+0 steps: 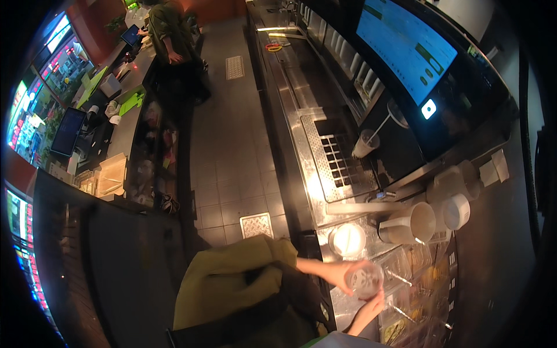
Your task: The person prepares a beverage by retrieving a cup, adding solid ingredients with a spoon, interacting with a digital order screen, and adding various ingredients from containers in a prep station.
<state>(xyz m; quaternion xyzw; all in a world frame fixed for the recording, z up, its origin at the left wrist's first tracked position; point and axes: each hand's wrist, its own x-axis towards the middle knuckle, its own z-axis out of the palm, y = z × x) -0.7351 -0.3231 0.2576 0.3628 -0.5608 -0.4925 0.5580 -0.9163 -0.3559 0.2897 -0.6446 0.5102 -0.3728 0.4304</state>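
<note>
My left hand point(338, 275), reaching out from an olive sleeve, grips the side of a clear plastic cup point(366, 282) with dark printing. From below, my right hand point(371, 308) has its fingers against the cup's lower edge. The cup is held over the steel counter; its contents cannot be made out. Just beyond it, several clear topping containers point(397, 290) stand in rows with metal spoon handles among them. A brightly lit round white container point(348, 240) lies near my left hand.
A plastic measuring jug point(409, 223) and a white cup point(457, 212) stand beyond the containers. Farther along are a drain grid point(334, 152), a cup with a stirrer point(365, 143) and a lit screen point(404, 48). A co-worker point(172, 39) stands at the opposite counter.
</note>
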